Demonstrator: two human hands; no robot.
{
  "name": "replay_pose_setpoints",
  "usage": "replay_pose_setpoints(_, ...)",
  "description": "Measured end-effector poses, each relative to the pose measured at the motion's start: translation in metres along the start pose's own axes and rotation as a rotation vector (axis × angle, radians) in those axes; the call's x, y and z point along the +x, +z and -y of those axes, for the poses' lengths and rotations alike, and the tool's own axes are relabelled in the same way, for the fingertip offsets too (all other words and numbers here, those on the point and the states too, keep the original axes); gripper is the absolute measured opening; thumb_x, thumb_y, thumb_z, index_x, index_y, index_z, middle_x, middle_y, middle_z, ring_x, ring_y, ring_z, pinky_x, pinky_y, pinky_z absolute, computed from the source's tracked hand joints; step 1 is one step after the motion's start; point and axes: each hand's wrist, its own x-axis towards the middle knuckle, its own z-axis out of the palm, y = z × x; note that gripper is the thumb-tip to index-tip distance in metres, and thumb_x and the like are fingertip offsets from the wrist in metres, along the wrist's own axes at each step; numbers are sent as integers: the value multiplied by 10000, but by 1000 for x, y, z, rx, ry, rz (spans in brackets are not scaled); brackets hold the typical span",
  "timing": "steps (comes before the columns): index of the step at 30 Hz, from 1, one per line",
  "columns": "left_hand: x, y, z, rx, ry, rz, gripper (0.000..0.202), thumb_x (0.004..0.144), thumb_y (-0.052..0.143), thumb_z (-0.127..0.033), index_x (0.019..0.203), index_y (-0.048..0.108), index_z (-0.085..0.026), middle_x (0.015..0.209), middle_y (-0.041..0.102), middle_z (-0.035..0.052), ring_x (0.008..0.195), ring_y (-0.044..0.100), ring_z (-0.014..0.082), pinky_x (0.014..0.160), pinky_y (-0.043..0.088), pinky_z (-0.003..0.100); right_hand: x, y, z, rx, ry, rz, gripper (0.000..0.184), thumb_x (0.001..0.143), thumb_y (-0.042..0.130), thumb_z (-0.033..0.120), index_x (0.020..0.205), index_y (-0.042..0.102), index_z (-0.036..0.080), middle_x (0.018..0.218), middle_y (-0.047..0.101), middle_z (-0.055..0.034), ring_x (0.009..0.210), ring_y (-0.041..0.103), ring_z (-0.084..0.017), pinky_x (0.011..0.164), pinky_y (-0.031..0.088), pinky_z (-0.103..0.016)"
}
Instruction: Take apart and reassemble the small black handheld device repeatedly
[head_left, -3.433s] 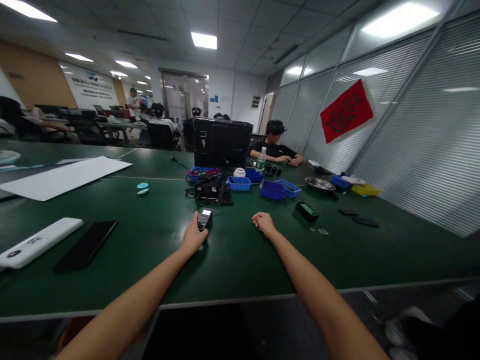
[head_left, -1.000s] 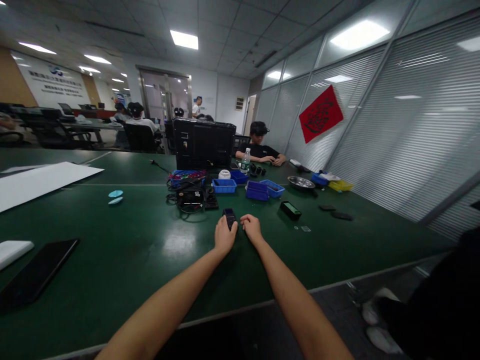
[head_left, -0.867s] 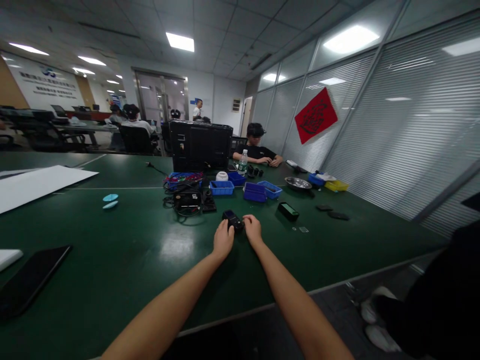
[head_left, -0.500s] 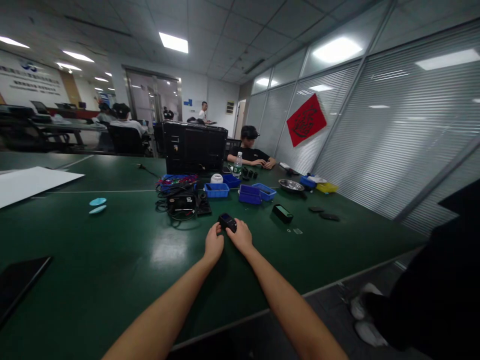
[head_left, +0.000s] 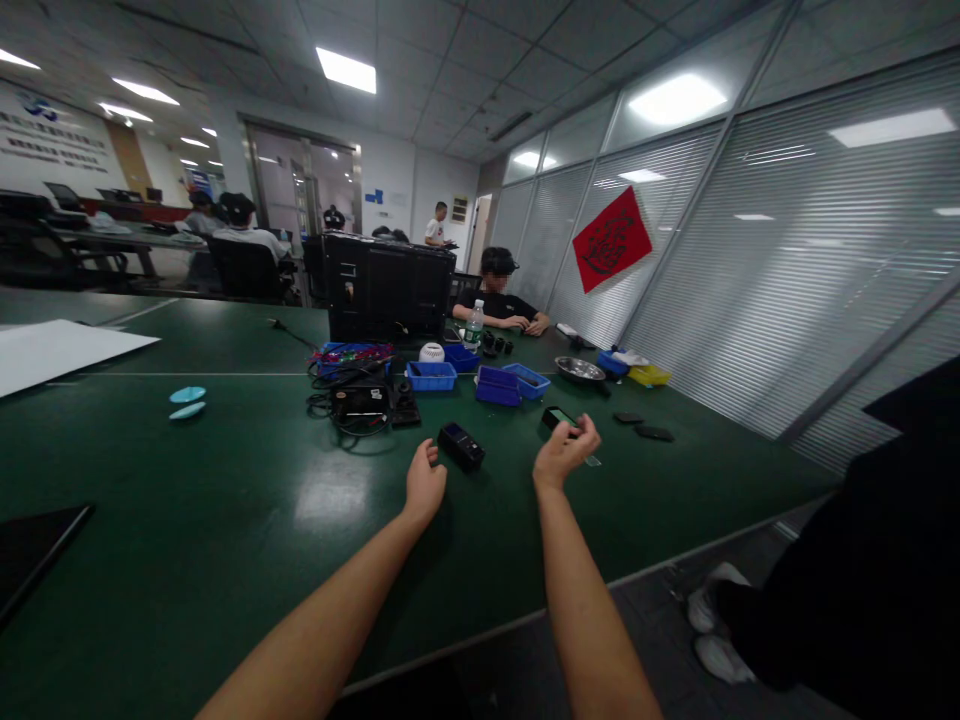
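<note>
A small black handheld device point(head_left: 461, 446) with a dark screen and buttons lies on the green table point(head_left: 480, 560). Just left of it rests my left hand point(head_left: 425, 482), its fingers loosely bent and apart, holding nothing. My right hand point(head_left: 562, 458) is farther right, over the near side of a black box with a green top point(head_left: 553, 415). Its fingers are curved and spread, with nothing visible between them. The hand hides part of the box, and I cannot tell whether they touch. A small clear piece point(head_left: 593, 461) lies beside that hand.
Beyond my hands are a heap of cables point(head_left: 352, 385), blue trays point(head_left: 431, 377), a water bottle point(head_left: 474, 325) and a metal bowl point(head_left: 579, 369). Two flat dark pieces point(head_left: 654, 433) lie right. A person point(head_left: 499, 300) sits across the table; another stands at right point(head_left: 862, 570).
My right hand has let go of the black handheld device and moved right to the green-topped box. My left hand has come slightly away from the device, which stays on the table.
</note>
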Motion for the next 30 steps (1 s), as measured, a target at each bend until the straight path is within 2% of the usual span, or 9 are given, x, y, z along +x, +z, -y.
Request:
replay_pose_setpoints(1, -1, 0, -1, 8, -2, 1, 561, 661, 449, -45, 1215, 407, -123, 1111, 570, 108, 1001, 552, 150, 891, 418, 279, 6, -4, -5, -37, 22, -55, 485, 872, 238, 367, 1269, 316, 100, 1162, 405, -187, 956, 478, -205, 826, 372, -341)
replay_pose_setpoints(2, -1, 0, -2, 15, -2, -1, 565, 664, 448, -46, 1222, 397, -121, 1113, 570, 111, 1003, 551, 153, 889, 419, 283, 9, -5, -8, -54, 19, -52, 475, 871, 240, 368, 1247, 342, 96, 1144, 420, -185, 955, 478, -206, 829, 369, -341)
replay_pose_setpoints(4, -1, 0, -3, 23, -1, -3, 571, 667, 446, -46, 1229, 386, -126, 1118, 568, 113, 1004, 551, 157, 890, 420, 290, 5, -2, -10, -27, -49, 103, 448, 868, 253, 385, 1168, 425, 100, 1059, 485, -156, 936, 486, -206, 822, 373, -336)
replay_pose_setpoints(7, -1, -1, -4, 22, -8, 0, 569, 667, 447, -46, 1227, 383, -121, 1118, 566, 116, 1004, 552, 157, 893, 419, 292, -19, 12, 2, 15, -167, 471, 429, 858, 281, 427, 1071, 511, 134, 961, 553, -106, 894, 497, -192, 808, 381, -313)
replay_pose_setpoints(9, -1, -2, -5, 20, -15, 3, 562, 667, 448, -45, 1221, 386, -114, 1113, 568, 119, 1001, 554, 158, 888, 423, 290, -39, 22, 13, -41, -235, 645, 456, 828, 346, 464, 1113, 506, 146, 973, 568, -95, 921, 489, -203, 826, 373, -320)
replay_pose_setpoints(14, -2, -2, -7, 23, -9, 8, 547, 668, 452, -44, 1209, 394, -99, 1120, 564, 127, 998, 555, 154, 894, 418, 279, -72, 36, 27, -281, -284, 837, 654, 732, 512, 463, 1271, 374, 119, 1085, 549, -137, 1013, 464, -258, 843, 366, -350)
replay_pose_setpoints(19, -3, -2, -8, 5, -6, 5, 538, 677, 463, -54, 1209, 397, -100, 1120, 562, 132, 997, 552, 160, 876, 428, 290, -63, 36, 18, -396, -207, 865, 579, 768, 463, 409, 1261, 372, 120, 1131, 517, -163, 1036, 458, -274, 789, 400, -369)
replay_pose_setpoints(24, -2, -1, -6, -7, -29, 10, 539, 682, 473, -66, 1212, 402, -134, 1123, 561, 107, 1007, 546, 156, 859, 435, 280, -47, 33, 9, -479, -92, 840, 627, 766, 451, 446, 1280, 335, 106, 1141, 471, -206, 1039, 460, -305, 758, 415, -416)
replay_pose_setpoints(30, -3, -2, -6, -3, -35, 14, 544, 687, 479, -76, 1221, 401, -149, 1126, 561, 97, 1014, 541, 157, 867, 432, 284, -42, 31, 5, -516, -127, 849, 669, 730, 499, 435, 1297, 317, 131, 1155, 465, -203, 1027, 469, -309, 743, 430, -412)
